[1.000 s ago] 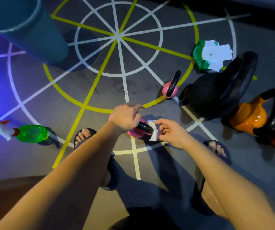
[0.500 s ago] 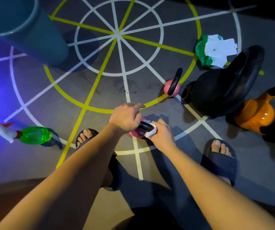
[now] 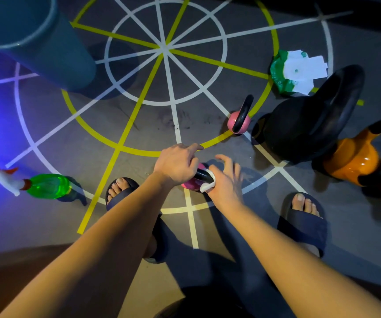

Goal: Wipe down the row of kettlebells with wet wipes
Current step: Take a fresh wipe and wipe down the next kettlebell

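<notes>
Open floor ahead and left, between blue bin and spray bottle. Crowded on the right: small pink kettlebell, large black kettlebell and orange kettlebell standing close together, wipes pack just beyond.

Pink kettlebell, white wipe, orange kettlebell, green spray bottle
</notes>
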{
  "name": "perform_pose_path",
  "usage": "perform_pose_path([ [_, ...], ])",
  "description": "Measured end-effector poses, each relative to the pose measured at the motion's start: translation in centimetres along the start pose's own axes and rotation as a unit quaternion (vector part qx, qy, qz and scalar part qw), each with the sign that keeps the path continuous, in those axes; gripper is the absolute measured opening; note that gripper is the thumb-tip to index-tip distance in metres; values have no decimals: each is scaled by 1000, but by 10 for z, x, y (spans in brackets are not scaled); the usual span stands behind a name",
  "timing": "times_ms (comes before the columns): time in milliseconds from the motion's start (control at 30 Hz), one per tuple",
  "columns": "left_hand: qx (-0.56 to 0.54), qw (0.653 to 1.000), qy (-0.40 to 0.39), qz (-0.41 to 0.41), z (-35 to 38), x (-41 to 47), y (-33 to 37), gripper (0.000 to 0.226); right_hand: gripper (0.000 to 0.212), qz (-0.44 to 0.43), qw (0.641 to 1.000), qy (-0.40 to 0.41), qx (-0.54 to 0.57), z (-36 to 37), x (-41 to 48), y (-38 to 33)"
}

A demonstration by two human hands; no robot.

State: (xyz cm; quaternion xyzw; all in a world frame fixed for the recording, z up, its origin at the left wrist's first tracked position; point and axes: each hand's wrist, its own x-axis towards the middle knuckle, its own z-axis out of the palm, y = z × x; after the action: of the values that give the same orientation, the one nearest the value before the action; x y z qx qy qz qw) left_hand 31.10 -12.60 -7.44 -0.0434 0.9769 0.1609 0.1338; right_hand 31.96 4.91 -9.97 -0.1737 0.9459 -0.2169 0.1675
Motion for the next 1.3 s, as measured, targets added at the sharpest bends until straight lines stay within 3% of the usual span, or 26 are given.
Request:
perform_pose_path([
  [133, -20, 1000, 5, -5, 2, 0, -2, 58, 44, 3, 1000, 0, 9, 2, 4, -3],
  [300, -77, 996, 48, -6, 1, -5, -2, 55, 38, 8, 997, 76, 10, 11, 1, -18],
  [433, -161, 979, 79, -95, 5, -10, 3, 58, 40, -13, 996, 90, 3, 14, 9, -32],
  [533, -213, 961, 86, -156, 8, -15, 4, 59, 30, -61, 992, 108, -10, 12, 18, -30],
  [667, -246, 954, 67, -157, 5, -13, 5, 59, 18, -150, 982, 109, 22, 8, 26, 6],
  [867, -263, 945, 83, -177, 7, -9, 6, 58, 9, -52, 988, 12, 145, 16, 33, 9],
  [967, -243, 947, 101, -183, 8, -12, 5, 59, 14, -57, 992, -4, 113, 5, 34, -2],
  [1067, -257, 941, 105, -194, 9, -14, 7, 56, 16, -127, 990, 38, 54, -3, 33, -12],
  [1167, -345, 907, 93, -224, 3, -14, 6, 56, 31, -134, 990, 35, -39, -3, 32, -28],
  [1300, -531, 795, 110, -271, -1, -17, -6, 54, 37, -152, 984, 1, -93, 1, 31, -42],
])
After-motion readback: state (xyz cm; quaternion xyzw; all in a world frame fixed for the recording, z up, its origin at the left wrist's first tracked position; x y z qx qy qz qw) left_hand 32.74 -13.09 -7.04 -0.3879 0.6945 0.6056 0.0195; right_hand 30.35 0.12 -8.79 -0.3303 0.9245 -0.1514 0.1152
